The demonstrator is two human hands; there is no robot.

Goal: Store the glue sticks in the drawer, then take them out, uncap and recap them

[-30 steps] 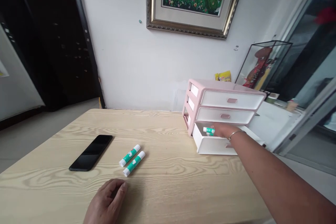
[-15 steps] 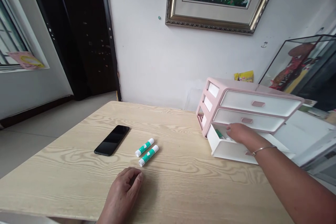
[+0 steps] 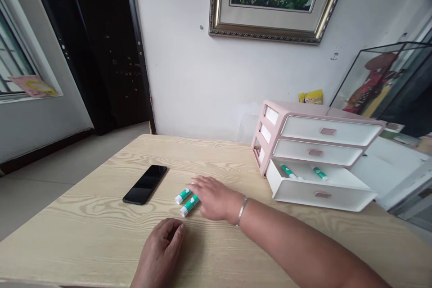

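Note:
My right hand (image 3: 212, 198) is over two green-and-white glue sticks (image 3: 189, 205) lying side by side on the table. Its fingers are stretched out and cover their far ends; whether they touch them I cannot tell. My left hand (image 3: 160, 247) rests on the table just in front of the sticks, loosely curled with the thumb against the index finger and nothing seen in it. To the right stands a pink-and-white drawer unit (image 3: 276, 144). Its bottom drawer (image 3: 293, 193) is pulled out, with one glue stick (image 3: 288, 171) at its left and another (image 3: 320, 173) near the middle.
A black phone (image 3: 145, 184) lies on the wooden table (image 3: 84, 229), left of the glue sticks. Behind the drawer unit are a yellow packet (image 3: 311, 97) and a glass case (image 3: 374, 76). A framed picture (image 3: 266, 27) hangs on the wall, and a dark door (image 3: 101, 54) is at the left.
My right hand has left the open drawer and moved left to the two glue sticks on the table. The second stick in the drawer now shows. My left hand has stayed in place.

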